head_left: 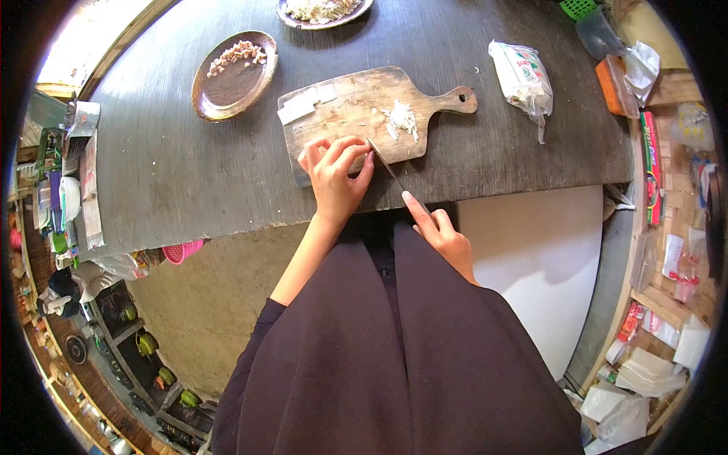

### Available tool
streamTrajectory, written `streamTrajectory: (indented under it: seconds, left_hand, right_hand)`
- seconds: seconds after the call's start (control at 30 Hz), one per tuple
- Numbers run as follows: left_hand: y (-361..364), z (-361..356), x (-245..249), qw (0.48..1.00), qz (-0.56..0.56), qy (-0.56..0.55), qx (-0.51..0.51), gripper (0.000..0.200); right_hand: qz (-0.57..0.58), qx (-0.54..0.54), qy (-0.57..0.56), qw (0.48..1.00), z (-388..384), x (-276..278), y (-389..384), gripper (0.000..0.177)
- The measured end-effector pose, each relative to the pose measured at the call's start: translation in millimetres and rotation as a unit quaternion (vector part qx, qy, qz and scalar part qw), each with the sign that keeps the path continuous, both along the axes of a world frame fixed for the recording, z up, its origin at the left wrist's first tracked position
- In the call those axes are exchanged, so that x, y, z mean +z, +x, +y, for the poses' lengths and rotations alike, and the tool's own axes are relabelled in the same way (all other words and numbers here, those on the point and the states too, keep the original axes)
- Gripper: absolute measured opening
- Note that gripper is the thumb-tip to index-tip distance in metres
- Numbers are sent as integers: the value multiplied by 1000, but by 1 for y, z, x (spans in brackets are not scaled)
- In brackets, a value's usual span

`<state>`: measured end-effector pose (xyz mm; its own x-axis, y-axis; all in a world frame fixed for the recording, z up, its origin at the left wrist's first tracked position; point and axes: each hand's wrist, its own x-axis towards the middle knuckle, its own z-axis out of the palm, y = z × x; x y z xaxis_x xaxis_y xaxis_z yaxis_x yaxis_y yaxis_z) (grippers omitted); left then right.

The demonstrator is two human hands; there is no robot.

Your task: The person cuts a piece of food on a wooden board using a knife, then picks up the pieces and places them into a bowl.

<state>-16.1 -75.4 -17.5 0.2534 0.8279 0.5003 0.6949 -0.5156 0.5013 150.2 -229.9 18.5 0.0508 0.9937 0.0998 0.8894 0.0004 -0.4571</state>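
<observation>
My left hand (337,176) rests on the near edge of the wooden cutting board (356,95), fingers bent and pressed down; whatever lies beneath them is hidden. In my right hand (444,241) is a knife (389,165), its handle wrapped by my fingers and its index finger laid along the blade. The blade tip touches the board beside my left fingertips. Thin white cut strips (402,120) lie in a small heap at the board's right side. Flat white pieces (298,107) sit at its upper left.
Left of the board stands a brown plate (236,91) with small pinkish chunks. Another plate (311,23) with pale shreds is at the back. A plastic packet (522,76) lies to the right on the dark table (167,174). Shelves with goods flank both sides.
</observation>
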Motion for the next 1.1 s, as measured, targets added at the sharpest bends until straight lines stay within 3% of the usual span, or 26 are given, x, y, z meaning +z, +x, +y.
streamTrajectory:
  seconds: [0.73,1.1]
  left_hand:
    - [1,0,1,1000,2,12,0,15]
    - [0,1,-1,1000,7,9,-6,15]
  right_hand:
    - [3,-24,29,999,15,-5,17,63]
    - [55,22,22,998,8,-5,14,64]
